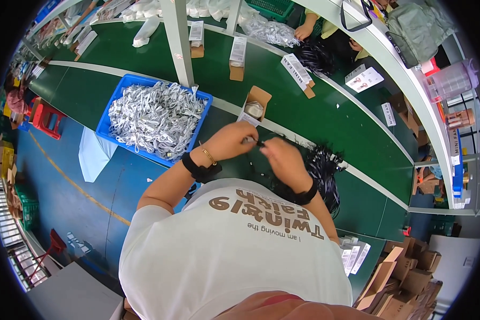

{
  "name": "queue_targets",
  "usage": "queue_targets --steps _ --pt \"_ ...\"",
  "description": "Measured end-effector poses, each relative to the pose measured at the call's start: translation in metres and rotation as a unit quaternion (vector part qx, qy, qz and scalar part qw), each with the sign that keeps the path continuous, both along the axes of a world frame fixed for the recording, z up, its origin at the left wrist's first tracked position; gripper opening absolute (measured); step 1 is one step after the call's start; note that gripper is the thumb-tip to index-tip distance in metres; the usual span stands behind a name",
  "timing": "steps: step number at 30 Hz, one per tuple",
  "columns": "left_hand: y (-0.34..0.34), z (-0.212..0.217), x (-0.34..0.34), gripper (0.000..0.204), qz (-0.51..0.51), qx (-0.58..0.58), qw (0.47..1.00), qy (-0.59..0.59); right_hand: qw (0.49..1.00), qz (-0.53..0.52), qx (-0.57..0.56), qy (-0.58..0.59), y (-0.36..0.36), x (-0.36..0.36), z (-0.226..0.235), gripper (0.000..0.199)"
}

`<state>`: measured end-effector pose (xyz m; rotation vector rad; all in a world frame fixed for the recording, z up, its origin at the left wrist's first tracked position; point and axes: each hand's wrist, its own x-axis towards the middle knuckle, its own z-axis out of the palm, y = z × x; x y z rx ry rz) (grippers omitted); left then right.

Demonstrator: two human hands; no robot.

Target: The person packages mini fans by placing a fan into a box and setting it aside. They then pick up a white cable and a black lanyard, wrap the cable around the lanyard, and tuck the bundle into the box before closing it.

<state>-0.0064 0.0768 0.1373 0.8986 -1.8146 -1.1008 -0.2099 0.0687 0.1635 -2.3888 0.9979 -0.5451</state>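
My left hand (232, 141) is closed in a pinch over the green work surface, just below an open small carton (255, 106) with a round white item inside. Facing it, my right hand (285, 162) has its fingers drawn together, slightly smeared by motion. A small dark piece (260, 143) shows between the fingertips of both hands; its kind is too small to tell. To the right of my right hand lies a heap of black straps (325, 173). On the left stands a blue bin (210, 101) full of bundled white cables (152, 117).
Several small cartons (238, 58) stand along the green conveyor belt (213, 69). A metal post (177, 42) rises behind the bin. Across the belt, another person's hand (304, 31) is near more black straps (313, 56). Cardboard boxes (410, 272) are stacked at lower right.
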Motion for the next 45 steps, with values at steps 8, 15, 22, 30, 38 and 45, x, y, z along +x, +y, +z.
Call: queue_targets --steps 8,15,22,30,38,45 --pt "-0.017 -0.003 0.007 0.012 0.027 -0.008 1.0 -0.007 1.0 -0.001 0.009 0.021 0.006 0.006 -0.004 0.011" --pt "-0.019 -0.004 0.012 0.009 -0.094 0.134 0.983 0.079 0.985 -0.086 0.071 -0.131 -0.027 0.008 -0.02 0.01" --pt "-0.039 -0.026 0.019 0.008 0.089 0.056 0.994 0.037 0.993 -0.094 -0.052 -0.039 -0.017 0.034 -0.007 0.009" --pt "-0.046 -0.012 0.027 0.008 -0.18 0.319 0.895 0.254 0.928 -0.018 0.247 -0.279 -0.055 0.028 -0.019 0.018" --pt "-0.055 -0.041 0.006 0.029 0.149 0.053 0.982 0.107 0.85 -0.12 0.292 -0.423 -0.055 0.063 -0.043 0.04" --pt "-0.077 -0.072 0.024 0.076 0.182 -0.114 0.976 -0.043 0.987 -0.064 -0.103 0.103 -0.081 0.039 -0.039 0.035"
